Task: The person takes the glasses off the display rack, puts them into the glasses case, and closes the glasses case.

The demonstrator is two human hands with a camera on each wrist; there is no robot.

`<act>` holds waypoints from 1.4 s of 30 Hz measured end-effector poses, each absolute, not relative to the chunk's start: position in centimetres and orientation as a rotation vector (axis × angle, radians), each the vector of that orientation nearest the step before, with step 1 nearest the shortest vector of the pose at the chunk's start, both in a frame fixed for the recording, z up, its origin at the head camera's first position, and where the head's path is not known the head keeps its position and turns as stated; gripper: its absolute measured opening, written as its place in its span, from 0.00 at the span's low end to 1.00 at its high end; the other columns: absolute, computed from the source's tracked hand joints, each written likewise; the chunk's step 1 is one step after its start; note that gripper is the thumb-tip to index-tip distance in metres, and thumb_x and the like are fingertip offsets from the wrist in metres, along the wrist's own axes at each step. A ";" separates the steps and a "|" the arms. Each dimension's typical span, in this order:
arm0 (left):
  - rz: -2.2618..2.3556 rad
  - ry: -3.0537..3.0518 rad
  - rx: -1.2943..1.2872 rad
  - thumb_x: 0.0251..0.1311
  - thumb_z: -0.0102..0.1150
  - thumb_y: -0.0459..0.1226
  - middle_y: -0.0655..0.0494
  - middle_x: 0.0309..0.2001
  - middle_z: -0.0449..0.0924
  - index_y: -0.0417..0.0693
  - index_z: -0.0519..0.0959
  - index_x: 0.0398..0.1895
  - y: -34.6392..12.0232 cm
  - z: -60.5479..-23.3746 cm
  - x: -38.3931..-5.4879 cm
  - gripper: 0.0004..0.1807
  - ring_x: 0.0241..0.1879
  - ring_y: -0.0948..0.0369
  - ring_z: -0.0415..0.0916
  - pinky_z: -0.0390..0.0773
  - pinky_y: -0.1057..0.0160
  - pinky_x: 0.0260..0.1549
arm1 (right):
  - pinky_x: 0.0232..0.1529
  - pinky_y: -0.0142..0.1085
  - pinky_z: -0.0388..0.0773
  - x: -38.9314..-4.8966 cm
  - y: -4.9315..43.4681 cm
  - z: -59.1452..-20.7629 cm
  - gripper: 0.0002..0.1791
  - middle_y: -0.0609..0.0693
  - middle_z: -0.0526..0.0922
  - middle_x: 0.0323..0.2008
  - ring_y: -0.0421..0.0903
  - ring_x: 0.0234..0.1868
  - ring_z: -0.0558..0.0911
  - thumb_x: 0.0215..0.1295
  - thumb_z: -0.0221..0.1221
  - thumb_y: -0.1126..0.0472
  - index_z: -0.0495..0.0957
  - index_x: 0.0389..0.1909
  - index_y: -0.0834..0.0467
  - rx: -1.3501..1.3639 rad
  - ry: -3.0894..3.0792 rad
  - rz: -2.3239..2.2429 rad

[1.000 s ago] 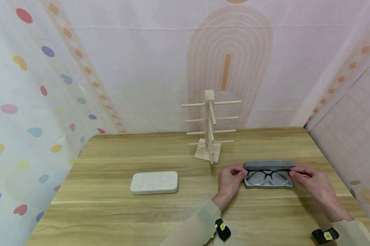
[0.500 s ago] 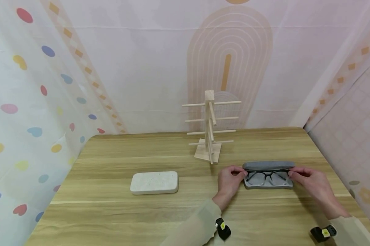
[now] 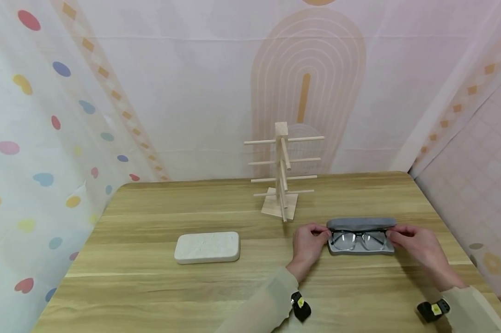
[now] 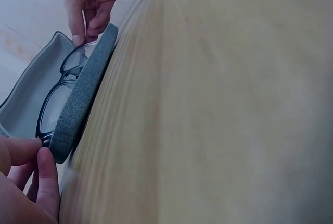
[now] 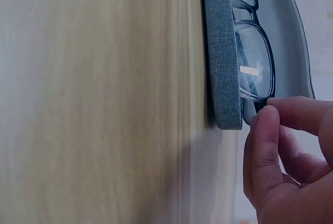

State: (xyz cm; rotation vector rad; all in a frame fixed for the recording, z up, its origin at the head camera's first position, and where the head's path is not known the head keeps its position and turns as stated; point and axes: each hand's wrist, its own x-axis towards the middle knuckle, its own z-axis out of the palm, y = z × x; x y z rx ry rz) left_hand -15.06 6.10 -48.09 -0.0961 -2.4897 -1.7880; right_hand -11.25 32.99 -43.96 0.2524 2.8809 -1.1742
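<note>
A pair of black-framed eyeglasses (image 3: 359,238) with clear lenses sits in an open grey glasses case (image 3: 361,224). My left hand (image 3: 308,244) pinches the left end of the frame between thumb and index finger. At the opposite end, my right hand (image 3: 421,247) pinches the other hinge the same way. In the left wrist view the eyeglasses (image 4: 50,104) stand partly above the rim of the fabric-covered case (image 4: 86,96). The right wrist view shows thumb and index finger of the right hand (image 5: 291,156) meeting at the frame's corner.
A closed white glasses case (image 3: 207,247) lies to the left on the wooden table (image 3: 159,296). Behind, a wooden rack (image 3: 281,171) with several horizontal pegs stands on a square base. A patterned curtain (image 3: 184,92) hangs past the table's back edge.
The eyeglasses have tipped and lowered slightly inside the grey case, with both hands keeping their pinch. The whole head view has shifted a little; the rack and white case stay put.
</note>
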 end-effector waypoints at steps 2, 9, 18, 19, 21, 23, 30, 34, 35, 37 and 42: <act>-1.768 -2.497 -0.092 0.52 0.75 0.33 0.62 0.24 0.86 0.44 0.90 0.27 6.1 -48.1 -15.2 0.02 0.23 0.77 0.73 0.75 0.74 0.27 | 0.35 0.25 0.71 -11.3 33.0 -44.0 0.22 0.55 0.88 0.44 0.30 0.37 0.75 0.71 0.64 0.50 0.86 0.46 0.68 0.250 2.883 -1.171; -1.769 -2.525 -0.074 0.52 0.75 0.33 0.63 0.23 0.86 0.45 0.90 0.26 6.1 -48.0 -15.6 0.02 0.22 0.77 0.73 0.75 0.74 0.27 | 0.35 0.25 0.72 -11.6 32.9 -43.8 0.22 0.50 0.88 0.39 0.31 0.35 0.77 0.73 0.63 0.51 0.85 0.44 0.69 0.253 2.827 -1.207; -1.864 -2.491 -0.070 0.57 0.68 0.29 0.61 0.23 0.85 0.43 0.90 0.29 5.6 -47.8 -15.4 0.04 0.20 0.74 0.75 0.77 0.74 0.25 | 0.36 0.26 0.81 -11.4 32.9 -43.8 0.21 0.53 0.88 0.37 0.31 0.33 0.81 0.78 0.54 0.59 0.80 0.48 0.77 0.242 2.700 -1.384; -1.905 -2.473 -0.059 0.59 0.66 0.29 0.60 0.24 0.85 0.41 0.90 0.31 5.6 -47.8 -15.3 0.04 0.21 0.73 0.76 0.79 0.73 0.25 | 0.36 0.27 0.83 -11.4 32.9 -43.8 0.21 0.54 0.88 0.38 0.31 0.33 0.82 0.78 0.52 0.61 0.78 0.49 0.80 0.244 2.675 -1.429; -1.998 -2.432 -0.025 0.62 0.63 0.29 0.59 0.24 0.84 0.39 0.89 0.34 5.5 -47.7 -15.1 0.06 0.21 0.70 0.78 0.81 0.72 0.24 | 0.38 0.29 0.85 -11.2 33.0 -43.7 0.22 0.56 0.87 0.40 0.31 0.34 0.82 0.79 0.48 0.63 0.74 0.54 0.83 0.256 2.622 -1.510; -2.081 -2.388 0.008 0.64 0.60 0.29 0.58 0.25 0.82 0.37 0.87 0.36 5.4 -47.6 -15.0 0.07 0.22 0.67 0.79 0.82 0.70 0.25 | 0.39 0.30 0.85 -10.9 33.0 -43.5 0.24 0.55 0.86 0.40 0.31 0.35 0.82 0.80 0.46 0.63 0.70 0.57 0.84 0.273 2.595 -1.558; -2.310 -2.220 0.055 0.71 0.55 0.33 0.51 0.30 0.82 0.32 0.83 0.43 5.3 -47.4 -14.7 0.11 0.28 0.63 0.78 0.85 0.64 0.31 | 0.39 0.29 0.85 -10.5 33.1 -43.7 0.28 0.55 0.84 0.45 0.29 0.37 0.81 0.82 0.44 0.57 0.65 0.64 0.80 0.363 2.602 -1.654; -2.361 -2.206 0.052 0.76 0.52 0.38 0.46 0.37 0.84 0.31 0.82 0.46 5.1 -47.1 -14.7 0.17 0.33 0.62 0.78 0.85 0.62 0.36 | 0.39 0.26 0.83 -10.3 33.0 -43.9 0.32 0.42 0.83 0.43 0.25 0.39 0.81 0.84 0.44 0.49 0.65 0.66 0.76 0.376 2.629 -1.721; -2.360 -2.212 0.048 0.76 0.52 0.38 0.46 0.38 0.83 0.31 0.82 0.46 5.1 -47.0 -14.7 0.17 0.34 0.62 0.77 0.84 0.62 0.37 | 0.39 0.25 0.83 -10.2 33.0 -44.0 0.31 0.37 0.83 0.41 0.24 0.39 0.81 0.84 0.45 0.49 0.65 0.65 0.76 0.362 2.626 -1.761; -2.345 -2.235 0.039 0.76 0.52 0.41 0.46 0.38 0.83 0.31 0.83 0.47 5.1 -46.8 -14.7 0.19 0.34 0.62 0.77 0.83 0.61 0.38 | 0.40 0.23 0.82 -10.2 33.0 -44.1 0.29 0.29 0.81 0.39 0.25 0.40 0.82 0.83 0.47 0.49 0.68 0.62 0.74 0.322 2.575 -1.885; -2.225 -2.358 -0.006 0.74 0.53 0.45 0.52 0.41 0.85 0.39 0.85 0.52 5.2 -46.3 -14.7 0.20 0.39 0.64 0.78 0.79 0.63 0.44 | 0.41 0.23 0.82 -10.4 32.8 -44.2 0.25 0.24 0.82 0.38 0.26 0.41 0.83 0.83 0.48 0.50 0.71 0.60 0.70 0.231 2.494 -2.008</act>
